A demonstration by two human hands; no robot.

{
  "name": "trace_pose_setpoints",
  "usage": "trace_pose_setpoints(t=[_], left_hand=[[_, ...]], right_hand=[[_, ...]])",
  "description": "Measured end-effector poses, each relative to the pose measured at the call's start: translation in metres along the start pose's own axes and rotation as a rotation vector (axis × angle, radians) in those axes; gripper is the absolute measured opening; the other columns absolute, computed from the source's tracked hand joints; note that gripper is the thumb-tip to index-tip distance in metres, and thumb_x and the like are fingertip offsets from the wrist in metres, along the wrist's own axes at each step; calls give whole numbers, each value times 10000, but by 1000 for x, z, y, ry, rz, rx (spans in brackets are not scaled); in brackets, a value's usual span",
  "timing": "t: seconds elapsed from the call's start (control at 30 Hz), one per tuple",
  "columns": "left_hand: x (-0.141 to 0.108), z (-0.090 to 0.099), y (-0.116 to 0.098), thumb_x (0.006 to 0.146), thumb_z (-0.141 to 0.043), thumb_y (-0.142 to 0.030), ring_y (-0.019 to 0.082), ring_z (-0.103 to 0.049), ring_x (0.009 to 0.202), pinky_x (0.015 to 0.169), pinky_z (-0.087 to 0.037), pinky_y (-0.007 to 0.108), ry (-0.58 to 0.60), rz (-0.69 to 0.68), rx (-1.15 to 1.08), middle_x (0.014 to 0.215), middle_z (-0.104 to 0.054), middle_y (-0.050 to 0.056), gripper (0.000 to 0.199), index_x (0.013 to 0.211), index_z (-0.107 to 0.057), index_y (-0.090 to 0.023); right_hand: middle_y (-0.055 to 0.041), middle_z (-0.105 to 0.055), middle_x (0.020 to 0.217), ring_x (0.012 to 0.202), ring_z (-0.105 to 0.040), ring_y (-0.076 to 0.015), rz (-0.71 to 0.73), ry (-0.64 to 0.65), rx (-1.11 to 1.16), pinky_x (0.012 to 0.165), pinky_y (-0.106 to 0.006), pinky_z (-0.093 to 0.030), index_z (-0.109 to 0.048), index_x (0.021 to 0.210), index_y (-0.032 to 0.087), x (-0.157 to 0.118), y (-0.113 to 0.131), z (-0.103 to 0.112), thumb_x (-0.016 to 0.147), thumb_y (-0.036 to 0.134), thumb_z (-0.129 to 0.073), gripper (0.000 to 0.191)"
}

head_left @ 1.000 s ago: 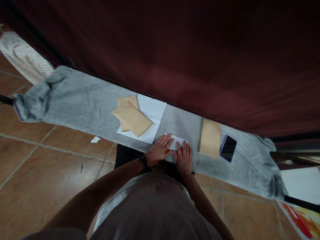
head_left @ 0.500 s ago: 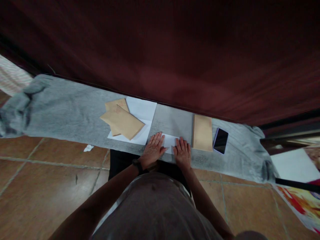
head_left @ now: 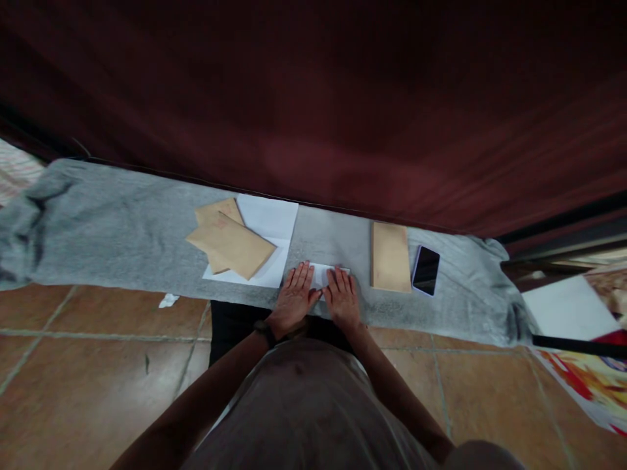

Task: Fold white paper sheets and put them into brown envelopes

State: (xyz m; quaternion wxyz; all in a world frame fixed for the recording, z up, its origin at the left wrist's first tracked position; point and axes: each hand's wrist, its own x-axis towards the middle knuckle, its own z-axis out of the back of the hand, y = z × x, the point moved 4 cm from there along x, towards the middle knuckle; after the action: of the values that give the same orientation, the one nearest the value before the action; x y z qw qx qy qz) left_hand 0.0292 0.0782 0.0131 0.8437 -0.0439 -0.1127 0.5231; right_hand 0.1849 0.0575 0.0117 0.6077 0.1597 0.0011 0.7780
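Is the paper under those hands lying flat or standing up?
Flat: the white paper lies on the grey cloth, with the left hand and right hand on top.

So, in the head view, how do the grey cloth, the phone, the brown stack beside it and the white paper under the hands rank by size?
1. Grey cloth
2. Brown stack
3. Phone
Unsure: white paper, partly hidden; smaller than the cloth.

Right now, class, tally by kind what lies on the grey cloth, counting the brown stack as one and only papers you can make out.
Overlapping brown envelopes: 2
Brown stack: 1
Large white paper: 1
Small white paper, partly under both hands: 1
Phone: 1
Total: 6
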Motion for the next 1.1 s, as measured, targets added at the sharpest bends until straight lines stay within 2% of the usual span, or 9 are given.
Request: trace_pose_setpoints(t=[0.33,0.57,0.7,0.77,0.83,0.97,1.1], left_hand=[[-33,10,6,1021,-419,-403,299,-295,1521,1240,-266,490,-29,-12,-5,1600,-375,196,657,1567,-317,-52],[-35,11,5,1021,-424,-381,321,-313,1511,1229,-277,507,16,-35,20,1591,-386,211,619,1527,-385,-28],[-34,12,1,1036,-405,-366,303,-294,1521,1231,-246,542,29,-95,21,1607,-385,139,545,1529,-423,-134],[-35,15,-4,1034,-425,-403,287,-277,1529,1241,-214,547,47,-174,5,1623,-369,92,533,1531,-428,-211],[-38,18,-9,1023,-450,-452,278,-264,1535,1250,-184,544,66,-248,-12,1637,-344,84,563,1542,-407,-238],[-43,23,-11,1020,-449,-487,277,-250,1540,1258,-142,533,69,-301,-30,1644,-314,136,618,1552,-379,-181],[-49,24,-5,1006,-469,-513,285,-273,1531,1257,-177,510,57,-305,-41,1632,-331,161,653,1544,-386,-152]], right_hand=[[-174,-319,1633,1504,-315,-326,-32,-29,-44,1188,-568,-288,-393,1556,179,-9,-6,-4,1047,392,-462,556],[-168,-318,1635,1503,-315,-322,-39,-15,-51,1197,-563,-272,-374,1566,180,-10,-8,-6,1048,404,-451,569],[-170,-331,1629,1497,-324,-325,-37,-16,-57,1189,-559,-281,-367,1569,184,-10,-8,-4,1052,401,-439,566],[-171,-333,1628,1495,-325,-326,-35,-1,-60,1186,-557,-281,-361,1572,182,-9,-8,-3,1052,393,-437,566],[-172,-334,1628,1494,-322,-326,-38,16,-66,1185,-556,-278,-357,1574,180,-9,-7,-3,1052,387,-434,566],[-170,-338,1626,1498,-315,-316,-34,50,-78,1193,-547,-264,-361,1570,174,-11,-8,-1,1058,378,-424,555],[-146,-351,1625,1496,-322,-298,24,76,-63,1202,-534,-262,-354,1573,189,-26,-19,8,1065,379,-408,545]])
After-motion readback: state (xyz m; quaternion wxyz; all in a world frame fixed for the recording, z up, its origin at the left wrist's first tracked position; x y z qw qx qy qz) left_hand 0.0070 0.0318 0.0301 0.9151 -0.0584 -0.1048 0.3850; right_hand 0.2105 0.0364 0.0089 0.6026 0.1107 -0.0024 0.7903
